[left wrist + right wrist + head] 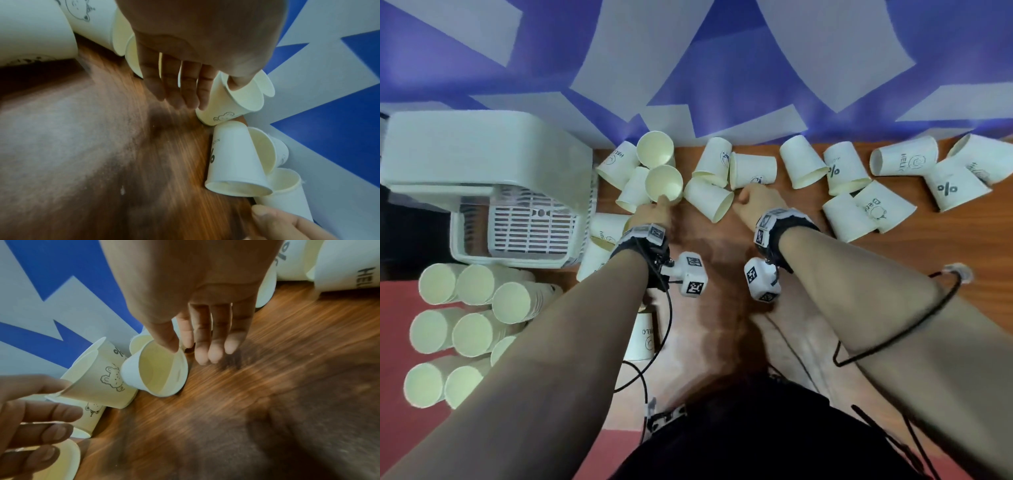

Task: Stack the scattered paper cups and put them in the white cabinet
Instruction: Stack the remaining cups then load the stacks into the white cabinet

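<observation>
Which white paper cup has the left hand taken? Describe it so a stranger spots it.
Start at the white plastic cabinet on the left. In the cluster just right of it, take the nearer open-mouthed white paper cup. Only it has the left hand pinching its rim.

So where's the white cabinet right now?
In the head view the white cabinet sits at the far left of the wooden floor, against the blue wall, with stacked cups lying just in front of it.

Paper cups (804, 168) — white, printed, tipped on their sides, scattered along the wooden floor; stacked cups (472, 322) lying beside the white cabinet (482, 178) — open-fronted.
</observation>
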`<state>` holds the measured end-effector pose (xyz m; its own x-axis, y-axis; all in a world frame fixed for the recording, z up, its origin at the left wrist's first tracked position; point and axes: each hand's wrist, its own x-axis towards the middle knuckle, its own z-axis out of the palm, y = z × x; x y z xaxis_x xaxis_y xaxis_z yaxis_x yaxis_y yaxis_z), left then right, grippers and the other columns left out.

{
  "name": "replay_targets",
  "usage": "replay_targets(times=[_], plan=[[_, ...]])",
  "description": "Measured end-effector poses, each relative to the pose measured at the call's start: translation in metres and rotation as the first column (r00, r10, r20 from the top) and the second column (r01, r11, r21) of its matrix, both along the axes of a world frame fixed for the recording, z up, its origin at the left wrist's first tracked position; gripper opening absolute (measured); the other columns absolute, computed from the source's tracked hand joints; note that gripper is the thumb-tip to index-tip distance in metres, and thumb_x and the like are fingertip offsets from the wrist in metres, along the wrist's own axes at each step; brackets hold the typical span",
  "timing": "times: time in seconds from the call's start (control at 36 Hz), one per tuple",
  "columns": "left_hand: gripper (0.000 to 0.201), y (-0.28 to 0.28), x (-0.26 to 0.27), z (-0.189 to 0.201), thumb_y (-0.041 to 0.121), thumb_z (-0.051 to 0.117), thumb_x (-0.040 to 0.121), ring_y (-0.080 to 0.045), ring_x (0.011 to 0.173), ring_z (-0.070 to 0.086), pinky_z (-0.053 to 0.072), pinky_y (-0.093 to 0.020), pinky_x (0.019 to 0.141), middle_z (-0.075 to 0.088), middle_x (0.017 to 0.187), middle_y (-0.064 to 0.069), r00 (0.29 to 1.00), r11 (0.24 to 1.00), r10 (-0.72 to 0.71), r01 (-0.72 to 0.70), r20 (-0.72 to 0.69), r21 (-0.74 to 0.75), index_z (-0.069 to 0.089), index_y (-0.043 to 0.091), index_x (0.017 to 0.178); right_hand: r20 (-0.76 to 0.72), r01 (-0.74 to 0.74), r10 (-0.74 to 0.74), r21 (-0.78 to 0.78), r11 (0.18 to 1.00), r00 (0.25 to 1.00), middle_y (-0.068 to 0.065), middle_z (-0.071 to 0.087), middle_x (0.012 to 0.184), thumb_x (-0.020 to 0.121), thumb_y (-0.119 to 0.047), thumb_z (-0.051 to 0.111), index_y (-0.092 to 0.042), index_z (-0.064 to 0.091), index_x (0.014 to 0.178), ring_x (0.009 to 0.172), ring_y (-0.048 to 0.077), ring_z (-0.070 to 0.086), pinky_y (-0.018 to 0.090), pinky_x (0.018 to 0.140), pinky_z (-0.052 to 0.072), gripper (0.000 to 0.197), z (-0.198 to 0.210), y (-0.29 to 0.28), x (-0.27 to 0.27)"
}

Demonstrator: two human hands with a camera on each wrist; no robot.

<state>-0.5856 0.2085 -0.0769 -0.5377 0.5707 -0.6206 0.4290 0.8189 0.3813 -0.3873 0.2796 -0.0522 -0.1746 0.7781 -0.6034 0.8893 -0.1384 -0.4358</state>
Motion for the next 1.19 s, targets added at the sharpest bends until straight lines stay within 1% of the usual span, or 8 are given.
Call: replay_targets(times=[0.08,0.17,0.28,0.39,0.53,0.86,1.08,1.19], plan=[[0.047,-0.001,0.004,0.011,0.047,0.033,0.083,-0.029,0.068,0.059,0.048,-0.034,0.066,0.063,0.074,-0.011,0.993,0.993,0.112,-0.113,0.027,0.035,0.061,0.01,0.075,0.022,-0.049,0.048,0.042,0.998,0.999,0.012,0.067,0.099,0.095,-0.03,0.049,-0.01,0.063,0.103,0.087,0.03,0.061,0.031,0.071,0.047,0.025,-0.006,0.004,-0.009],[0.037,-0.003,0.009,0.012,0.04,0.043,0.089,-0.025,0.057,0.045,0.028,-0.029,0.051,0.052,0.064,-0.008,0.987,0.987,0.158,-0.158,0.004,0.036,0.049,0.012,0.065,0.029,-0.075,0.074,0.049,0.996,0.997,0.016,0.066,0.107,0.093,-0.021,0.05,-0.007,0.061,0.109,0.095,0.033,0.062,0.032,0.072,0.046,0.024,-0.011,0.006,-0.015],[0.046,-0.01,0.007,0.011,0.05,0.038,0.08,-0.028,0.068,0.061,0.051,-0.035,0.068,0.065,0.072,-0.011,0.989,0.989,0.146,-0.146,0.03,-0.01,0.062,0.012,0.074,0.056,-0.016,0.011,0.076,0.997,0.998,0.017,0.064,0.114,0.092,-0.025,0.052,-0.011,0.058,0.118,0.098,0.036,0.062,0.036,0.078,0.05,0.03,-0.016,0.006,-0.018],[0.039,-0.012,0.006,0.009,0.043,0.042,0.085,-0.031,0.077,0.055,0.043,-0.034,0.073,0.059,0.079,-0.011,0.978,0.979,0.202,-0.199,0.061,-0.044,0.06,0.01,0.078,0.035,-0.006,0.003,0.083,0.997,0.999,0.016,0.062,0.12,0.093,-0.028,0.051,-0.013,0.053,0.126,0.102,0.035,0.062,0.037,0.084,0.05,0.036,-0.021,0.004,-0.02],[0.058,-0.016,-0.015,-0.073,0.056,0.036,0.051,-0.033,0.071,0.07,0.06,-0.05,0.076,0.071,0.073,-0.01,0.947,0.949,0.315,-0.314,0.064,-0.014,0.069,0.012,0.069,0.082,-0.015,0.006,0.103,0.995,0.997,0.015,0.063,0.113,0.088,-0.032,0.056,-0.015,0.049,0.126,0.098,0.036,0.063,0.042,0.081,0.054,0.042,-0.022,0.0,-0.024],[0.055,-0.019,-0.013,-0.082,0.054,0.035,0.048,-0.033,0.073,0.071,0.059,-0.051,0.077,0.072,0.074,-0.008,0.952,0.952,0.303,-0.305,0.047,0.024,0.068,0.014,0.067,0.119,-0.098,0.083,0.133,0.986,0.989,0.012,0.065,0.107,0.092,-0.017,0.049,-0.012,0.064,0.108,0.094,0.03,0.062,0.032,0.073,0.05,0.022,-0.016,-0.002,-0.019],[0.029,-0.035,0.011,0.03,0.035,0.049,0.076,-0.031,0.067,0.064,0.056,-0.036,0.064,0.066,0.07,-0.01,0.962,0.96,0.257,-0.265,0.089,0.088,0.062,0.01,0.071,0.113,-0.1,0.079,0.19,0.977,0.99,0.011,0.067,0.093,0.091,-0.027,0.052,-0.01,0.066,0.091,0.078,0.027,0.059,0.028,0.064,0.044,0.022,0.021,-0.018,-0.007],[0.029,-0.048,0.003,0.019,0.045,0.048,0.067,-0.036,0.09,0.07,0.057,-0.05,0.085,0.073,0.094,-0.016,0.956,0.953,0.258,-0.276,0.141,0.126,0.06,0.019,0.075,0.084,-0.097,0.079,0.241,0.966,0.993,0.012,0.067,0.101,0.092,-0.026,0.052,-0.009,0.068,0.102,0.088,0.029,0.062,0.032,0.075,0.052,0.025,0.047,-0.032,0.002]])
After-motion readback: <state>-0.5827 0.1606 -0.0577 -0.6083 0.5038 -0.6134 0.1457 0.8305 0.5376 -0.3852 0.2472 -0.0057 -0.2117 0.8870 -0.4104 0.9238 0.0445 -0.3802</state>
